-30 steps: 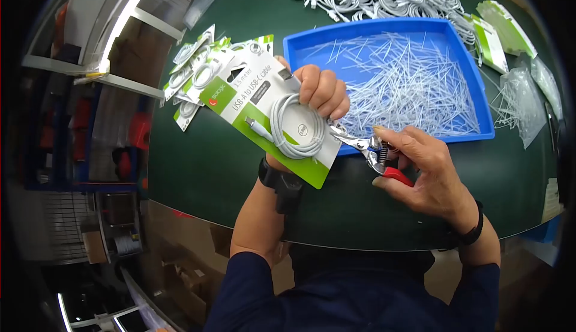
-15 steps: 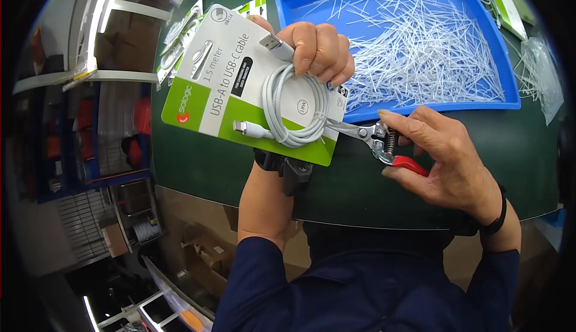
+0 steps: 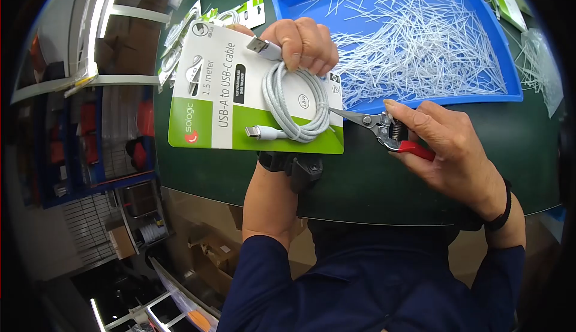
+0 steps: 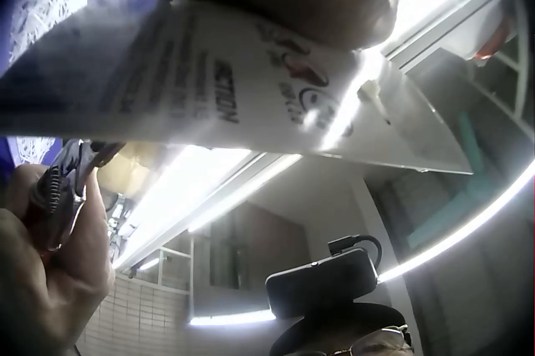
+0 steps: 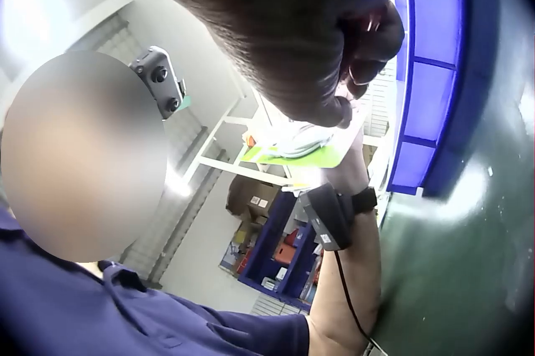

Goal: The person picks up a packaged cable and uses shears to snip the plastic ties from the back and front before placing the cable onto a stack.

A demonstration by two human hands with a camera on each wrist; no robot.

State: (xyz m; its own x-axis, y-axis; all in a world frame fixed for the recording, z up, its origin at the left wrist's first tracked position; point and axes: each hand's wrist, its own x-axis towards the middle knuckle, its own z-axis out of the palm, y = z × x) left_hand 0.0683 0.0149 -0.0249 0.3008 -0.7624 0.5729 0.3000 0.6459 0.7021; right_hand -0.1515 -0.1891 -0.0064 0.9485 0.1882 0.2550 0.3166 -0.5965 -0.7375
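Note:
The left hand [image 3: 303, 44] grips the upper right edge of a white and green card [image 3: 198, 113], its fingers curled over the front. A coiled white cable [image 3: 277, 101] lies against the card, its USB-A plug [image 3: 259, 45] near the fingers and its USB-C plug [image 3: 255, 132] at lower left. In the right hand [image 3: 459, 152] are red-handled snips [image 3: 384, 131], held between thumb and fingers. The tips of the snips meet the coil's right side, by a tie; whether the blades are round it I cannot tell. The left wrist view shows the card's printed back [image 4: 209, 80].
Behind the hands a blue tray [image 3: 519, 89] holds many thin white strips [image 3: 420, 50]. More carded cables [image 3: 249, 12] lie at the back left of the green table [image 3: 372, 194]. A clear bag [image 3: 543, 71] and a green-white pack [image 3: 507, 2] are at the right.
The card has turned to lie more level and moved slightly down. The snips have followed it and still point at the coil's right side. In the head view, the tray has shifted up since the oldest frame.

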